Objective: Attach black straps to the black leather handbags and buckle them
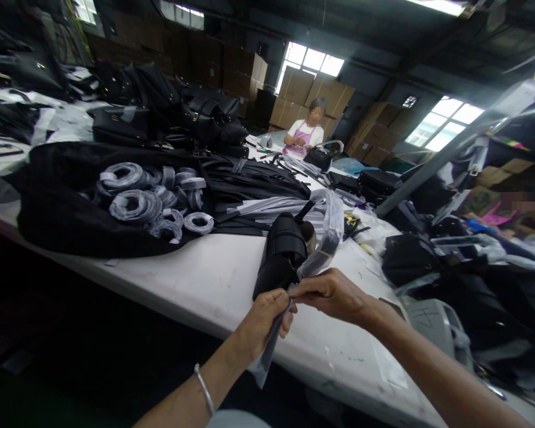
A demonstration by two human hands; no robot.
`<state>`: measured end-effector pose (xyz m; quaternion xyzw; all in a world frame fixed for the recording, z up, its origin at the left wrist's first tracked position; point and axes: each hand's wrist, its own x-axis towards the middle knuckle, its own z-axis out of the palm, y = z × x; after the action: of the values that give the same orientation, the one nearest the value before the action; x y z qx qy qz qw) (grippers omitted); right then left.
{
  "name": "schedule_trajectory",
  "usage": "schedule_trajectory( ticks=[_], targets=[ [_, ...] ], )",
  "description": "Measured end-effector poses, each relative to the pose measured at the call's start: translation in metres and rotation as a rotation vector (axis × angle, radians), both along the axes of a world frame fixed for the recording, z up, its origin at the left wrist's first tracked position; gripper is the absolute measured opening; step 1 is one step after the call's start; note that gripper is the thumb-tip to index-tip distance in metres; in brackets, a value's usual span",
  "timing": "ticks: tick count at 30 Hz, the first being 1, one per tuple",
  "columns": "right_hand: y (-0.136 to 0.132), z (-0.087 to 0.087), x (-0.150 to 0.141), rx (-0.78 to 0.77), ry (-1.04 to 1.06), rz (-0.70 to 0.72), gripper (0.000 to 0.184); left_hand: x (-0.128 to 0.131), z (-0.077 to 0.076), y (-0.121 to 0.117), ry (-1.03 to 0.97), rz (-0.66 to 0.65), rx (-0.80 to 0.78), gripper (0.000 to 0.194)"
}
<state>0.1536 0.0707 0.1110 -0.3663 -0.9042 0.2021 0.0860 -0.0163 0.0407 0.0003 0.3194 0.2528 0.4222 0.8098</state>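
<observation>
My left hand [267, 318], with a bracelet at the wrist, is closed around a strap in clear wrap [270, 351], whose end hangs past the table's front edge. My right hand [332, 294] pinches with thumb and fingers right beside the left fingertips; what lies in that pinch is too small to make out. Just beyond both hands a small black handbag [285, 244] stands on the white table [214, 267]. Its handle [332, 226] is covered in clear wrapping and arches to the right.
Wrapped coiled straps [134, 205] lie on black cloth [62, 202] at the left. Loose black straps [249, 184] spread behind the handbag. More black bags [205, 116] are piled farther back. A grey bin [437, 327] stands at right. A person in a pink apron [301, 134] works across the table.
</observation>
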Motion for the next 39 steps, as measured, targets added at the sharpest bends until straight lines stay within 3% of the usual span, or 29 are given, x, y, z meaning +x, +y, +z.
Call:
schedule_trajectory(
  ticks=[5, 8, 10, 13, 16, 20, 26, 29, 33, 36, 39],
  targets=[
    [-0.018, -0.017, 0.029, 0.402, -0.339, 0.12, 0.046, -0.002, 0.003, 0.0, -0.047, 0.025, -0.057, 0.04],
    [-0.035, -0.035, 0.041, 0.491, -0.324, 0.082, 0.032, -0.002, 0.002, 0.001, 0.027, 0.068, -0.003, 0.04],
    [-0.046, -0.046, 0.039, 0.49, -0.139, -0.087, 0.023, -0.002, 0.0, 0.001, 0.1, 0.109, 0.054, 0.04],
    [-0.056, -0.057, 0.017, 0.341, 0.251, -0.526, 0.023, 0.0, -0.002, -0.001, 0.166, 0.152, 0.139, 0.039],
    [-0.057, -0.061, -0.016, 0.012, 0.469, -0.847, 0.025, 0.0, -0.002, -0.003, 0.194, 0.165, 0.196, 0.037],
    [-0.047, -0.057, -0.048, -0.259, 0.637, -0.949, 0.031, -0.001, 0.002, -0.004, 0.237, 0.174, 0.24, 0.039],
    [-0.037, -0.054, -0.057, -0.328, 0.797, -0.943, 0.03, 0.001, 0.0, -0.003, 0.31, 0.222, 0.258, 0.037],
    [-0.033, -0.067, -0.055, -0.324, 0.884, -0.972, 0.032, 0.005, -0.016, -0.013, 0.303, 0.167, 0.209, 0.037],
    [-0.027, -0.084, -0.052, -0.27, 0.917, -1.014, 0.034, 0.003, -0.059, -0.044, 0.234, 0.005, 0.154, 0.046],
    [-0.026, -0.089, -0.053, -0.275, 0.931, -1.015, 0.035, -0.008, -0.088, -0.067, 0.293, -0.16, 0.163, 0.056],
    [-0.029, -0.086, -0.047, -0.306, 0.878, -0.973, 0.037, -0.029, -0.097, -0.078, 0.439, -0.377, 0.184, 0.047]
  ],
)
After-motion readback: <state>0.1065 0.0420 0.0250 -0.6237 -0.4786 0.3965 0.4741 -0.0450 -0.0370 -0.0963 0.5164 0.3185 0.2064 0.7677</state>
